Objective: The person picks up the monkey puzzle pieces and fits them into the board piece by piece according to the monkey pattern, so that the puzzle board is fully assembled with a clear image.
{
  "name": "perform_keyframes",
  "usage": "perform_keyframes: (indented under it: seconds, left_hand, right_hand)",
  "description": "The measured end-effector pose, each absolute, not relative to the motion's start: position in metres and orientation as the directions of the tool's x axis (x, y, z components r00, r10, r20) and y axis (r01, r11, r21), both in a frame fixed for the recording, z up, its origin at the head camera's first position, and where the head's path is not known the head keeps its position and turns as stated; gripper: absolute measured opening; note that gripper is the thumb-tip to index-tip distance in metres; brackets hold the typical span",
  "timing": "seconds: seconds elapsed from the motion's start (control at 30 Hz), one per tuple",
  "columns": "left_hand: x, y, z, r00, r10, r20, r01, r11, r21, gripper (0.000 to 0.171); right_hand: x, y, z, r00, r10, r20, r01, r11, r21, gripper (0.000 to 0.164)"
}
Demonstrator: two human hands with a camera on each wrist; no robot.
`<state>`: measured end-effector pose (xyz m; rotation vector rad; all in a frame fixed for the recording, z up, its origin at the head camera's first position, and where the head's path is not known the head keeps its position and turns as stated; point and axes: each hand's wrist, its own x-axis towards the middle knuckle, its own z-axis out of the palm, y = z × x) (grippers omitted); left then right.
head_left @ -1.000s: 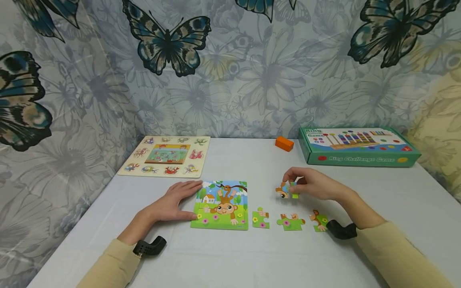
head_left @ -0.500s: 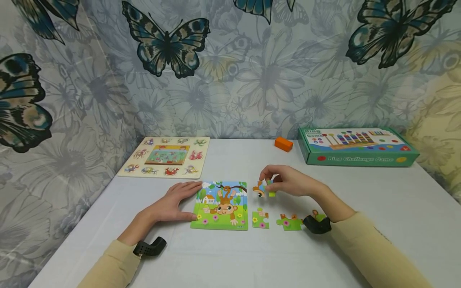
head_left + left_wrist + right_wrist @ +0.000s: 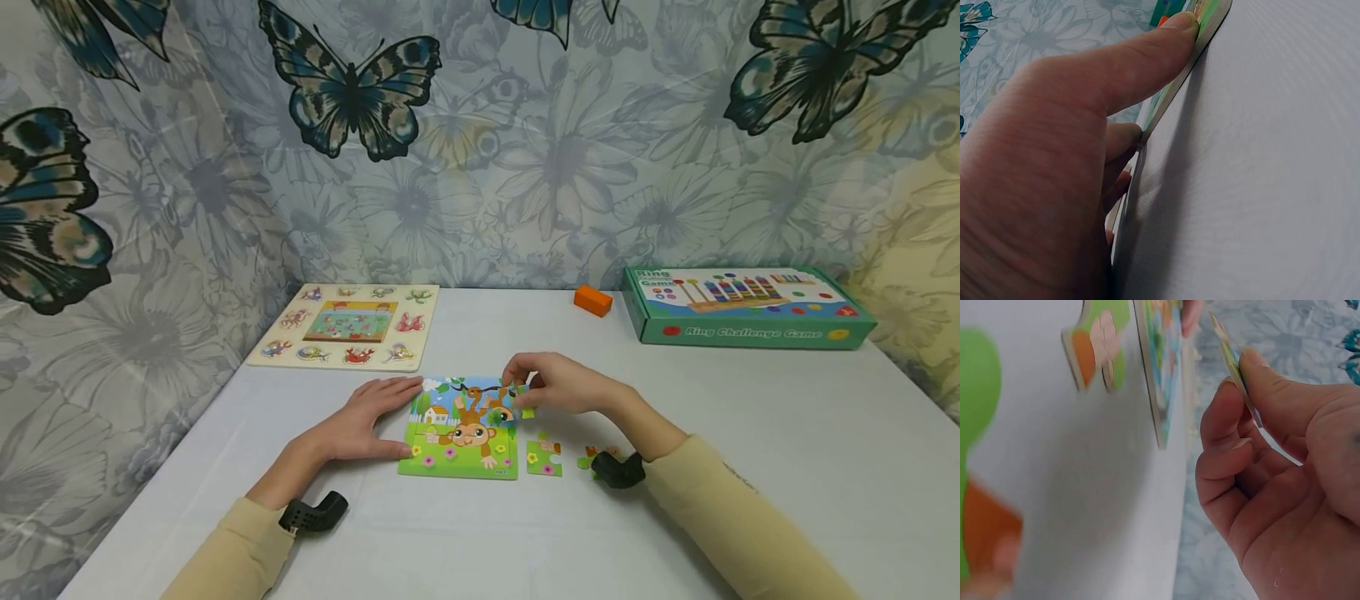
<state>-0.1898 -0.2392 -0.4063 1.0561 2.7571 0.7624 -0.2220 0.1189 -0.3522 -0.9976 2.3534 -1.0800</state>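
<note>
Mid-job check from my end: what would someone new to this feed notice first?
Probably the big dark butterflies on the backdrop behind the table. Next, the bright monkey puzzle at centre, with the left hand at its left edge and the right hand pinching a piece near its upper right corner. Then the green box at back right, an orange block just left of it.

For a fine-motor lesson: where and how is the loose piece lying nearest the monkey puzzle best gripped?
Probably by its near and far edges, pinched from above: the loose piece is thin and lies flat, with the monkey puzzle close on its left.
</note>
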Motion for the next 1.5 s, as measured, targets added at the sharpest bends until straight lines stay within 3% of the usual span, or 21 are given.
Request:
perform_keyframes:
  seconds: [0.67, 1.5]
  left_hand:
    - [-0.191, -0.239, -0.406, -0.758, 0.646, 0.094, 0.604, 0.640, 0.475, 0.094]
    - [-0.193, -0.241, -0.409, -0.759, 0.643, 0.098, 0.605, 0.642, 0.470, 0.093]
  right_hand:
    - [-0.219, 0.088, -0.365, -0.659, -0.751, -0.034, -0.542, 0.506, -0.671, 0.016]
    - [-0.211, 0.086, -0.364, -0.641, -0.762, -0.090, -0.580, 0.558, -0.593, 0.028]
